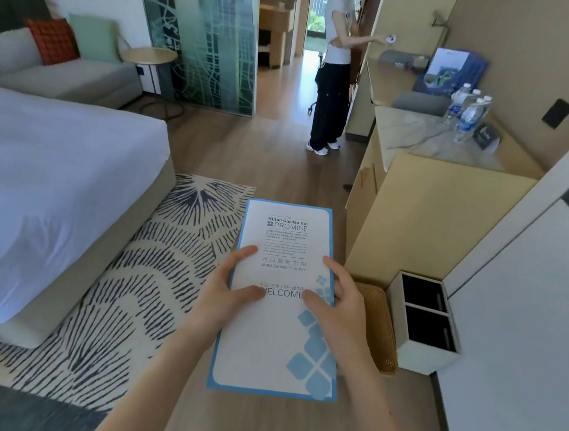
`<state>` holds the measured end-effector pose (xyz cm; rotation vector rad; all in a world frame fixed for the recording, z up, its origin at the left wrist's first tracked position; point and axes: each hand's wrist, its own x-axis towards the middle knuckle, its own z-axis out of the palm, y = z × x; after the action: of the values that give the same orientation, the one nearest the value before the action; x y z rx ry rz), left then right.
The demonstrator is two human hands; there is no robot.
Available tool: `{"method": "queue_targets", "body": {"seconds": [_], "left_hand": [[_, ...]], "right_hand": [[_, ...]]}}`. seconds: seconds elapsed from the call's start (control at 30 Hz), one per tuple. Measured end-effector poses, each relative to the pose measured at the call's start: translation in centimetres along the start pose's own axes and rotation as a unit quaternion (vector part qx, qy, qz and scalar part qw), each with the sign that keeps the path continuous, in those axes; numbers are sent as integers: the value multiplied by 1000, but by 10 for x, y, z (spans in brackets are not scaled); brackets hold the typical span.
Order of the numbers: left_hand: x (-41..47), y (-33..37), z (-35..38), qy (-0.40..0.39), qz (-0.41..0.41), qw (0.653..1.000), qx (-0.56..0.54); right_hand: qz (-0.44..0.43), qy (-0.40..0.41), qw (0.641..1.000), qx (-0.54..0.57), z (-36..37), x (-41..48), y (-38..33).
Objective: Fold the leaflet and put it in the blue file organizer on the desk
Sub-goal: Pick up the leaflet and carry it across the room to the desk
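A tall white leaflet [286, 239] with a light blue border and blue squares at its lower right is held flat in front of me, above the wooden floor. My left hand [224, 292] grips its left edge, thumb on the printed face. My right hand [337, 302] grips the right edge the same way. The leaflet looks closed into one narrow panel. The blue file organizer [455, 70] stands far off at the back of the desk [387, 83] on the right, with papers in it.
A person [334, 65] stands in the passage by the desk. Water bottles [469, 114] sit on a marble counter [417, 137]. A white two-slot bin [424, 327] and wicker basket [381, 330] are at my right. The bed [49, 177] and patterned rug [155, 262] lie left.
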<state>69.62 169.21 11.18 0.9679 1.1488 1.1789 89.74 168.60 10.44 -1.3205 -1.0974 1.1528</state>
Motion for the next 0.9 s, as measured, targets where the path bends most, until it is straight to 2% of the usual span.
{"method": "queue_targets", "body": {"seconds": [0.3, 0.53, 0.9], "left_hand": [[225, -3, -18, -7, -8, 1000, -10], [413, 46, -26, -41, -1, 999, 21], [673, 32, 9, -35, -57, 997, 34]], "right_hand": [[1, 10, 1000, -16, 44, 214, 18], [-10, 41, 999, -16, 78, 384, -10], [32, 57, 997, -35, 74, 643, 23]]}}
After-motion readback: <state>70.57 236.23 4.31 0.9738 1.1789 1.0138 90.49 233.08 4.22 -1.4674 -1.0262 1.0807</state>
